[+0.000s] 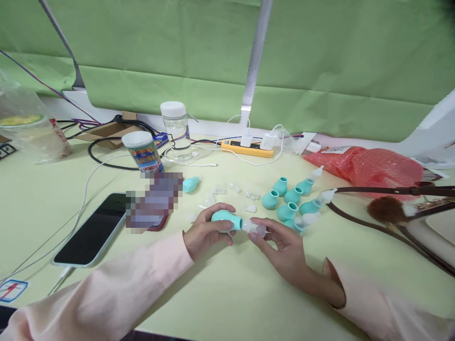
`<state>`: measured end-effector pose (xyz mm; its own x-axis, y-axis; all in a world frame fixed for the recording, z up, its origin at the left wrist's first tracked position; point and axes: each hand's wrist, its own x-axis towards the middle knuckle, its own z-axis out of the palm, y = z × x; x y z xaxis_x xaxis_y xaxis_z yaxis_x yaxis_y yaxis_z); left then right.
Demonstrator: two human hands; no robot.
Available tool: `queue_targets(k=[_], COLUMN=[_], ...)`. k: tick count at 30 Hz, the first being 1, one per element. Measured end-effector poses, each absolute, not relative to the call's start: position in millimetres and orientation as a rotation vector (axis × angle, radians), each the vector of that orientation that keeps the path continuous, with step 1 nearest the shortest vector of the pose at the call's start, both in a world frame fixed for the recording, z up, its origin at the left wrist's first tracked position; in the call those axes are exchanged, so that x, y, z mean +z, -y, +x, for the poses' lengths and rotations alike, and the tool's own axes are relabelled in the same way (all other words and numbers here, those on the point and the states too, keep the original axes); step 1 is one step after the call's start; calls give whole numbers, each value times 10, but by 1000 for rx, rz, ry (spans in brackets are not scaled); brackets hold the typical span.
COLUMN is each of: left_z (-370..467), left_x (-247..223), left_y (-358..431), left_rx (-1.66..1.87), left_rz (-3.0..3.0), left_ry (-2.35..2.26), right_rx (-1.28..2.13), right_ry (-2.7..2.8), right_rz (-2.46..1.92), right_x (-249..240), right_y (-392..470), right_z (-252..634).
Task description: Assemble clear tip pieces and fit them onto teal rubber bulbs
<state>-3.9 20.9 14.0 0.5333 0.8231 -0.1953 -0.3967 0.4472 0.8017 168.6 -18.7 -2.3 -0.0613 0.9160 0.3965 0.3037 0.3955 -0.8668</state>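
Turquoise bulb (227, 217) gripped by left hand (204, 233) fingers, mouth (241, 223) turned right, apparently to meet the clear fitting (254, 229) pinched by right hand (284, 247) fingers.

Smooth rubbery bulb (221, 217), plastic nozzle (247, 226)

A person wears a plain, pale pink, long-sleeved garment (64, 312). The left sleeve (121, 274) is roomy and softly creased, its left cuff (179, 251) ending at a bare left hand (204, 233). The loose right sleeve (387, 303) has a wider, gaping right cuff (350, 286) with a shadowed inside; the right hand (284, 246) is bare.
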Motion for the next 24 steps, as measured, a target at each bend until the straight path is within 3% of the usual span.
queue_targets(k=[17, 24], left_z=[-52, -53], left_x=[93, 154], left_y=[-187, -168], left_rx=[824, 834], left_rz=[1135, 1250], left_ry=[-725, -778], right_rx=[18, -49], right_ry=[2379, 2398], right_rz=[-903, -844], right_x=[257, 239], right_y=[193, 195], right_z=[1828, 1843])
